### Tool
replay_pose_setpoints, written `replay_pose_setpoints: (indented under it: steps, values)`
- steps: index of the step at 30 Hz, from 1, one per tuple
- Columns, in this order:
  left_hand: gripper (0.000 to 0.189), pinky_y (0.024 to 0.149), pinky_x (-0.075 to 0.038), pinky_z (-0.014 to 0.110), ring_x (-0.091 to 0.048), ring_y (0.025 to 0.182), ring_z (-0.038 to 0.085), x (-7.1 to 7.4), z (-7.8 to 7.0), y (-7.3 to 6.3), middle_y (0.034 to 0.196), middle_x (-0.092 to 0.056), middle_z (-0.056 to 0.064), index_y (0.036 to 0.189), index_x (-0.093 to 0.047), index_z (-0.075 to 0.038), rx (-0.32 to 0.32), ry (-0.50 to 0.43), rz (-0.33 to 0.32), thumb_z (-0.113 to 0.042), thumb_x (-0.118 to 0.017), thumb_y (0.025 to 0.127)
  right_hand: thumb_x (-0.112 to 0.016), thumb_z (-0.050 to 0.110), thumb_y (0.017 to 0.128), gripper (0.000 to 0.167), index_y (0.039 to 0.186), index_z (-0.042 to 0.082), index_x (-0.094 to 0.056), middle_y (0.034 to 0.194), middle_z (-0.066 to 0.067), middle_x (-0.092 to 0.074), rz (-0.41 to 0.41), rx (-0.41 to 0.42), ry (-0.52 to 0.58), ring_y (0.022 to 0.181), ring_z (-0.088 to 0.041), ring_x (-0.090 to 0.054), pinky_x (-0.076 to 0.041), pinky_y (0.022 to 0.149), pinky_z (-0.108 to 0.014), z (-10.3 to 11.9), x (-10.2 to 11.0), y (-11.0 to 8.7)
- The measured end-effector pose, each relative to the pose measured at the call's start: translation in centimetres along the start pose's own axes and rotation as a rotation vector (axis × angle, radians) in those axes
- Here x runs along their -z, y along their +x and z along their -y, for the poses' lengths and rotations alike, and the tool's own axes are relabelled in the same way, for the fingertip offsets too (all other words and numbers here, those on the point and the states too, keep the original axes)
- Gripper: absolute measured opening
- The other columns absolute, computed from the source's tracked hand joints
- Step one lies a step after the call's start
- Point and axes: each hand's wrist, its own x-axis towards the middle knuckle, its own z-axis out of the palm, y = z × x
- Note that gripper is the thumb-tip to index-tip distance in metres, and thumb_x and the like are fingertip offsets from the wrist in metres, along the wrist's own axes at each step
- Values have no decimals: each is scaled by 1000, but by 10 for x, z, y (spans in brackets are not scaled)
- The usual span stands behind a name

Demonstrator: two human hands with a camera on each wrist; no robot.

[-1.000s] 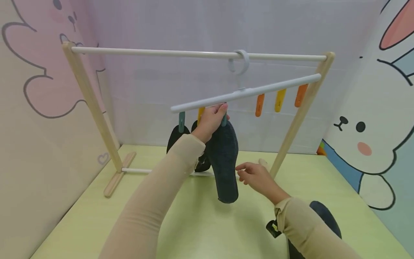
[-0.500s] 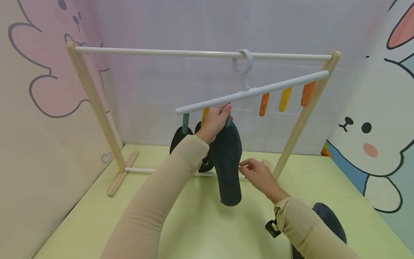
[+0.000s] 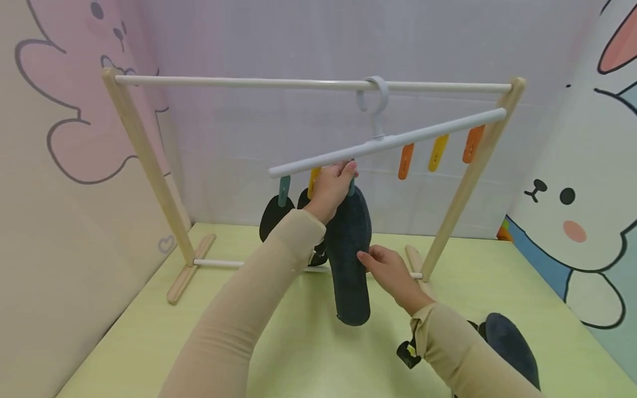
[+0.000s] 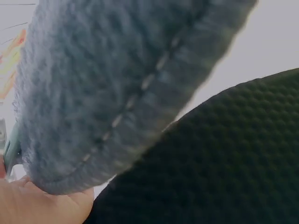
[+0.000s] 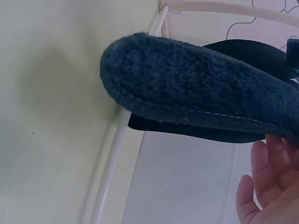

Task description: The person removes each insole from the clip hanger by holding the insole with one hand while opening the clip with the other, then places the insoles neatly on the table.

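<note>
A dark blue fleecy insole (image 3: 350,249) with a stitched edge hangs lengthwise under the white clip hanger (image 3: 388,145), at a green clip (image 3: 351,189). My left hand (image 3: 328,188) pinches around that clip, close below the bar; the insole's upper end meets this hand in the left wrist view. At the insole's right edge, my right hand (image 3: 393,273) holds it with the thumb in front and the other fingers behind. Behind it hangs a black insole (image 4: 224,149) with a textured underside, partly covered. Farther left, another dark insole (image 3: 273,218) hangs from a green clip (image 3: 283,190).
The hanger's hook loops over the top rail (image 3: 224,83) of a wooden-legged rack, and its bar slants up to the right. Orange and yellow clips (image 3: 438,153) dangle from its right half. More dark insoles (image 3: 512,345) lie on the table (image 3: 308,354) at front right, partly behind the sleeve.
The right hand has moved slightly left from beside the insole and now holds its edge. The insole's lower end hangs slightly lower in view. The left hand stays at the clip.
</note>
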Motion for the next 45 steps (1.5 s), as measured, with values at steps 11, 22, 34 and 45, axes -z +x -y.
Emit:
replay_pose_setpoints:
  steps: [11, 22, 34, 45]
  values:
    - [33, 90, -45, 29, -52, 91, 17, -7, 1, -1, 105, -67, 10, 115, -68, -1, -12, -56, -98, -26, -55, 98, -56, 10, 97, 19, 94, -8, -62, 84, -14, -66, -64, 48, -3, 80, -27, -62, -48, 73, -32, -3, 3, -3]
    - [31, 81, -43, 26, -52, 89, 15, -6, 3, -1, 100, -68, 10, 108, -70, 0, -33, -51, -99, -26, -56, 98, -60, 6, 94, 13, 88, -5, -65, 77, -11, -65, -105, 118, -94, 73, -22, -58, -44, 66, -32, -6, 16, -5]
    - [32, 76, -40, 23, -51, 89, 15, 0, 7, 5, 98, -67, 9, 108, -69, 1, -29, -62, -77, -27, -56, 98, -61, 5, 92, 13, 89, -6, -68, 73, -9, -63, -101, 92, -81, 84, -24, -48, -40, 72, -34, -10, 21, -5]
    - [29, 66, -37, 22, -49, 77, 14, 1, 6, 4, 82, -61, 5, 101, -67, 1, -30, -59, -53, -26, -58, 97, -62, 5, 92, 14, 84, -6, -67, 74, -7, -56, -97, 92, -92, 82, -23, -48, -42, 70, -33, -16, 28, -11]
